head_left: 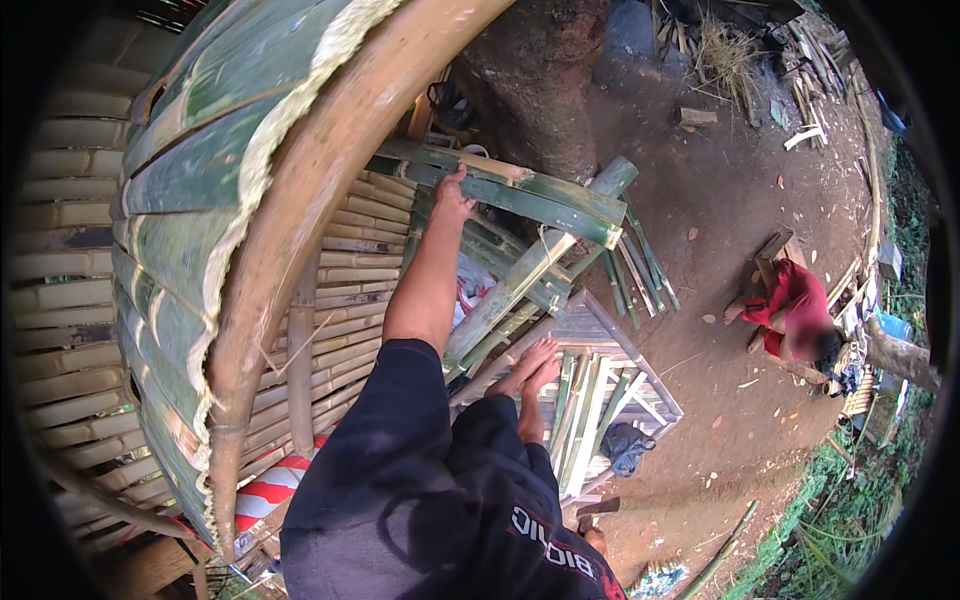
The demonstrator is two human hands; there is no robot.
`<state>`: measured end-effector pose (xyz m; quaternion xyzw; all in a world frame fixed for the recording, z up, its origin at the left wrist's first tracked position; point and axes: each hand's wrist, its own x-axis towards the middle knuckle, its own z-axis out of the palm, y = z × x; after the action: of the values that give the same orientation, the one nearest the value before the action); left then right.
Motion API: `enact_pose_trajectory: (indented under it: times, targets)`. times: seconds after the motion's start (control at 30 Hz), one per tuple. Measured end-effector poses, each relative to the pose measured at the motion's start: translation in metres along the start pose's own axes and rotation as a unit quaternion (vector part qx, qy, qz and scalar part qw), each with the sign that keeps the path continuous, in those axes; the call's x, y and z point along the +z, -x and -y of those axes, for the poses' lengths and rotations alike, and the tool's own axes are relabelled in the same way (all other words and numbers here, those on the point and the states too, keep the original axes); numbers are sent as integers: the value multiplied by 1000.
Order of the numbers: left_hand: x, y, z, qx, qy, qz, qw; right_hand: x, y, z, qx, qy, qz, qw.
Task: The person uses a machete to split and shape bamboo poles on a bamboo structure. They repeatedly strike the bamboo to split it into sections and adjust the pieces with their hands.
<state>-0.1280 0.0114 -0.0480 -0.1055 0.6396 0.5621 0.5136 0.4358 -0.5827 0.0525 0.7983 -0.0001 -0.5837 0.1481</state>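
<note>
My left hand (455, 190) reaches up and forward, closed on the edge of a green split bamboo slat (550, 208). The slat lies across other bamboo pieces, pointing right. Low in the view, past my dark shirt, part of my right hand (592, 540) shows. It is closed around a tool with a short, broad dark blade (600, 507), perhaps a machete; its handle is mostly hidden. A thick bamboo pole (530, 262) slants beneath the slat. My bare feet (535, 365) rest by a wooden frame (650, 385) holding bamboo strips (580, 415).
A curved bamboo beam (300, 190) edged with green split bamboo (225, 140) rises close at left, before a slatted wall (350, 260). A tree trunk (535, 90) stands ahead. A person in red (795, 305) sits at right. A dark plastic bag (627, 448) lies on the frame.
</note>
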Motion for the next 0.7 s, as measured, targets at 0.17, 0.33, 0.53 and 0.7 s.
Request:
enact_pose_trajectory:
  times: [0.17,0.33,0.53,0.7]
  targets:
    - [-1,0,-9,-6,-24,-48,999,-10,-57,28,12,-141,35,989]
    - [-2,-5,-4,10,-73,-78,994,-10,7,130,-163,-121,11,979]
    - [-14,-10,-6,14,-64,-49,997,-10,29,172,-205,-72,14,976]
    - [-15,-5,-8,0,-56,-14,998,-5,29,164,-175,-69,7,982]
